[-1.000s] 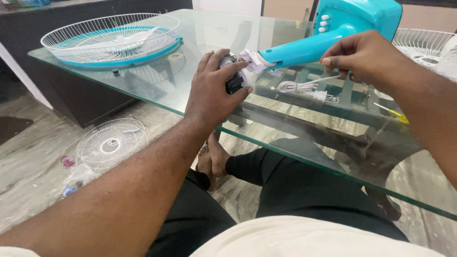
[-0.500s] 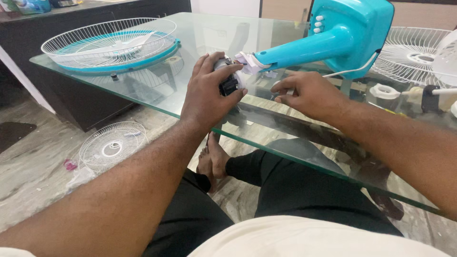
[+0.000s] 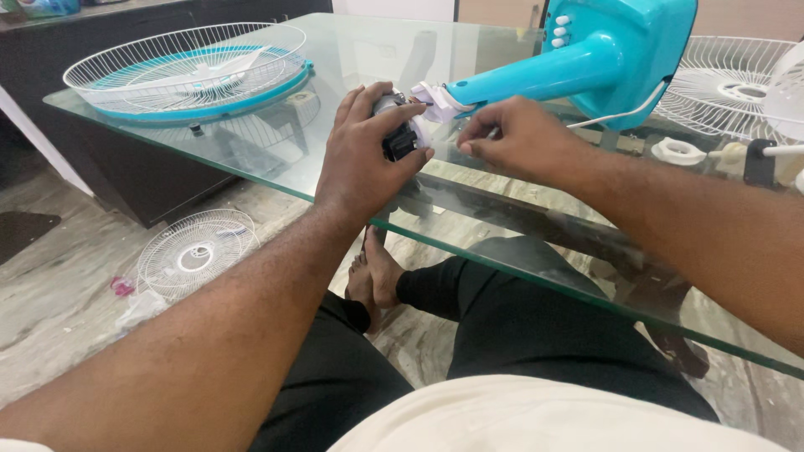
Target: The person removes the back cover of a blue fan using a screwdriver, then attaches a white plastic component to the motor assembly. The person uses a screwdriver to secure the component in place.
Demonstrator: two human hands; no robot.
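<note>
At the upper centre of the frame, the left hand [image 3: 364,159] wraps its fingers and thumb firmly around a small black-and-grey fan motor [image 3: 400,134], which sits at the tip of a turquoise plastic fan stand neck [image 3: 536,77]. The motor looks dark and blocky, with a white plastic bracket [image 3: 435,99] joining it to the neck, and it hovers just over the clear glass tabletop [image 3: 352,50]. The right hand [image 3: 519,138], just right of the motor, has its fingertips pinched together near the bracket; whether they grip anything cannot be told. The neck rises toward the turquoise fan base [image 3: 624,50] at the upper right. At the upper left lies a white wire fan guard with a turquoise rim [image 3: 188,71].
</note>
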